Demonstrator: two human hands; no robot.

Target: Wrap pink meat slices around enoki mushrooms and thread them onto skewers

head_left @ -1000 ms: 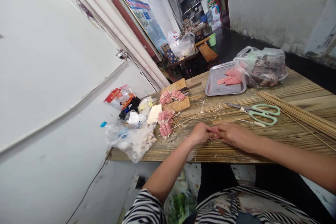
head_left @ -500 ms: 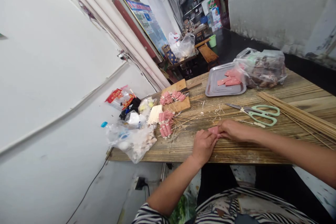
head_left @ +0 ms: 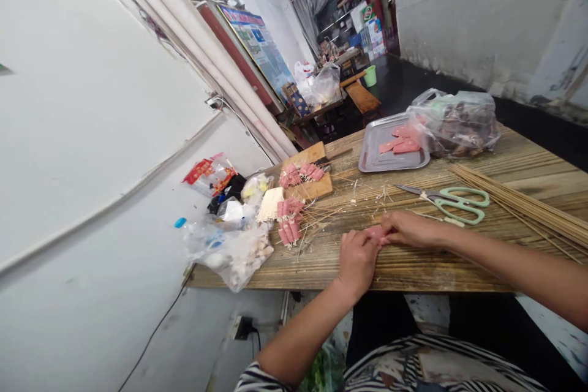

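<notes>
Near the front edge of the wooden table, my left hand [head_left: 357, 258] and my right hand [head_left: 404, 229] meet at a pink slice of meat [head_left: 375, 231]. Both hands are closed, with fingertips pinching the slice from either side against the tabletop. My fingers hide part of it, and I cannot tell whether anything lies inside. Left of my hands are rolled pink meat skewers [head_left: 289, 220] with thin sticks pointing right. More such skewers [head_left: 301, 173] rest on a cutting board [head_left: 316, 187]. A bunch of pale enoki mushrooms [head_left: 271, 203] lies beside them.
Green-handled scissors [head_left: 459, 202] lie beyond my right hand, beside a bundle of bamboo sticks [head_left: 528, 205]. A metal tray [head_left: 367, 153] holds pink slices, with a filled plastic bag [head_left: 463, 122] overlapping it. Plastic bags [head_left: 229, 254] crowd the left end by the wall.
Both hands stay pinched on the pink slice with only small finger shifts. A bit more of the slice shows between them. The camera view has tilted slightly.
</notes>
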